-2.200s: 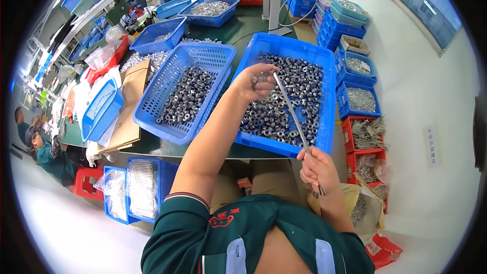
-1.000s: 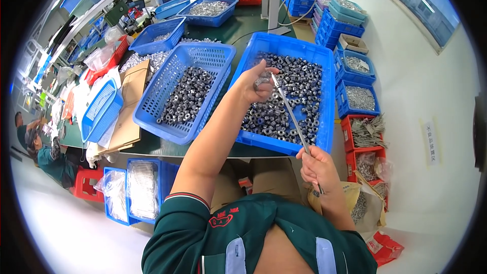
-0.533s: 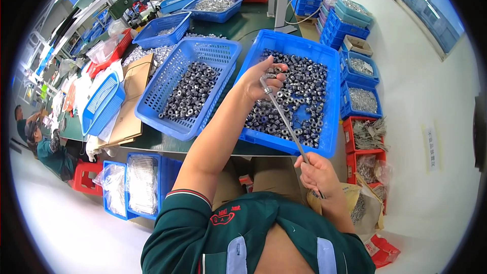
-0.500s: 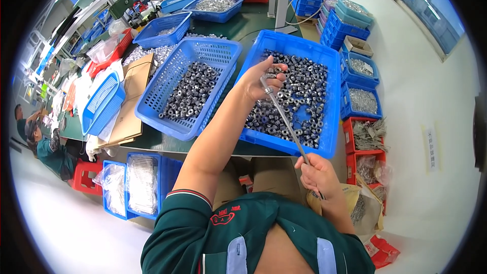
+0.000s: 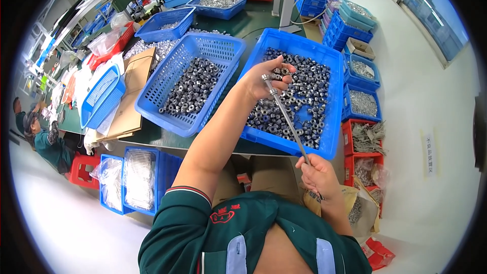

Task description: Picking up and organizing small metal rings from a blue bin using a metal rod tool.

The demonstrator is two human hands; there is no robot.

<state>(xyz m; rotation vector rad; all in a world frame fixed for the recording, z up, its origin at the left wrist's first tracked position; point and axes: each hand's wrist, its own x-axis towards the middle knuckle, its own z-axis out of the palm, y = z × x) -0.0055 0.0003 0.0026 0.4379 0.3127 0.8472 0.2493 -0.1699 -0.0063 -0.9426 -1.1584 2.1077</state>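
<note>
Closed round a thin metal rod (image 5: 291,124), my right hand (image 5: 320,176) grips it near its lower end. The rod slants up and left to my left hand (image 5: 259,81), palm turned up over the right blue tub (image 5: 332,132). Curled fingers of that hand hold a few small metal rings (image 5: 280,72) with centre holes. Near the rod's upper end, a ring-like piece (image 5: 272,92) appears to sit around it, beside my left fingers. Many similar dark and shiny rings (image 5: 309,89) lie loose in the tub below.
Left of the tub stands a blue perforated basket (image 5: 147,102) of the same rings. Flattened cardboard (image 5: 133,99) and a tilted blue basket (image 5: 103,102) lie beyond it. Stacked bins (image 5: 361,99) line the right wall. Two co-workers (image 5: 48,139) sit at far left.
My left hand has shifted slightly to the right with the rod's upper end, its fingers still curled round rings. The right hand keeps nearly the same place, and the whole view has moved slightly.
</note>
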